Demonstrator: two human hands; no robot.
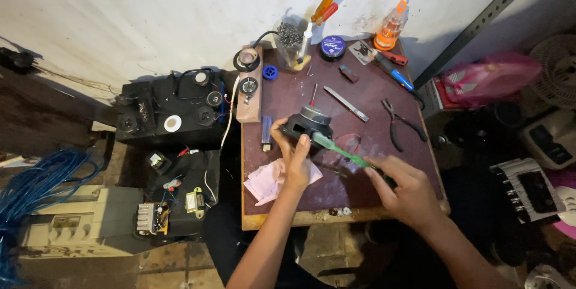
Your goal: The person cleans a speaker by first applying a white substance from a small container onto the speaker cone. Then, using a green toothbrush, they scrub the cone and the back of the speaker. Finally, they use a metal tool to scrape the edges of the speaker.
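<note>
My left hand (294, 156) grips a round black speaker driver (307, 126) just above the dark red table (390, 163), magnet side up. In my right hand (403, 188) is a green toothbrush (340, 150), its head touching the driver's rim. A crumpled pink-white cloth (268, 181) lies under my left wrist.
Black pliers (401, 124), a flat metal file (347, 104), a blue-handled screwdriver (394, 72), a small red screwdriver (313, 94) and a tool cup (291, 40) sit on the table. A black speaker box (174, 112) and a circuit unit (96, 220) stand to the left.
</note>
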